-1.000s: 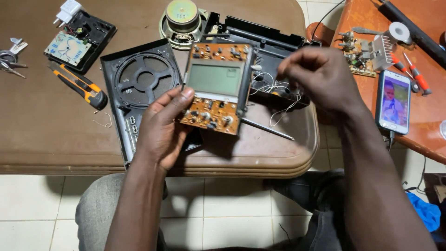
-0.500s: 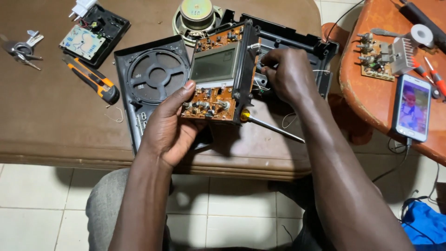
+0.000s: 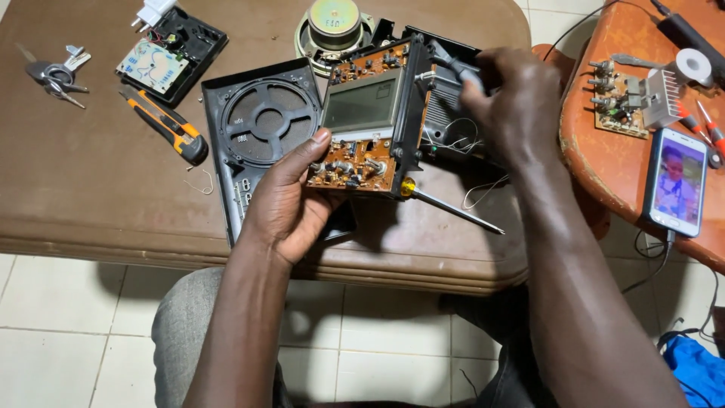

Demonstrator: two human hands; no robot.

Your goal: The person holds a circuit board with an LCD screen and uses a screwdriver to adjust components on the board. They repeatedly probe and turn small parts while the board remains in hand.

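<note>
**Circuit board lifted from an opened radio case**

The left hand point(image 3: 291, 204) grips the brown circuit board point(image 3: 362, 143), thumb on its near edge just under the grey display, holding it tilted up over the worktop point(image 3: 91, 196). The right hand point(image 3: 513, 106) is closed around a dark-handled tool point(image 3: 453, 66), working at the board's far right edge, by the black frame. This looks like a step of freeing the board; the next move probably calls for a steady left grip and care with the thin wires. Left lies the black plastic grille panel point(image 3: 260, 128), ribbed and round-slotted; beyond it, an orange utility knife point(image 3: 170, 128). A round metal speaker point(image 3: 332, 26) sits far.
</note>
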